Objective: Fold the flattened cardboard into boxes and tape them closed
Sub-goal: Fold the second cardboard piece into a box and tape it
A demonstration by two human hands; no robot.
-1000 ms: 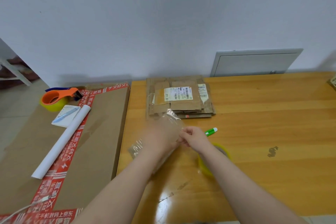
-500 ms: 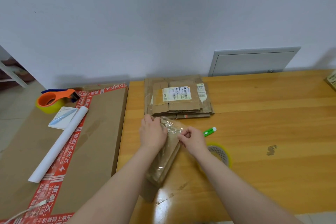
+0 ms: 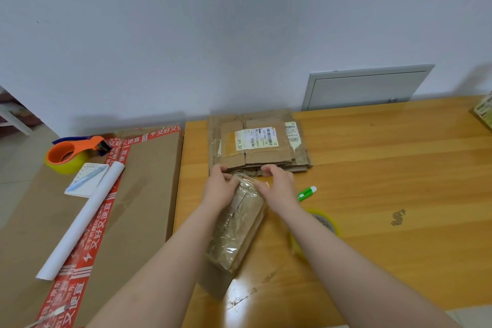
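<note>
A small folded cardboard box [image 3: 237,231] wrapped in shiny clear tape lies on the wooden table [image 3: 386,194] in front of me. My left hand [image 3: 219,186] holds its far left corner, fingers curled over the end. My right hand [image 3: 279,184] presses the tape down on the far right corner with its fingers bent over the edge. Just beyond the hands lies a stack of flattened cardboard [image 3: 257,145] with shipping labels. A roll of clear yellowish tape [image 3: 322,224] sits right of the box, partly hidden by my right forearm.
A green and white cutter [image 3: 307,192] lies right of my right hand. On the left, a large flat carton with red printed tape [image 3: 80,221] carries an orange tape dispenser [image 3: 70,153], a notepad with a pen [image 3: 86,180] and a white paper roll [image 3: 82,218]. A grey panel [image 3: 367,86] leans on the wall.
The taped box has been lowered onto the table. Both hands moved forward to its far end, the right hand leaving the tape pinch to press on the corner.
</note>
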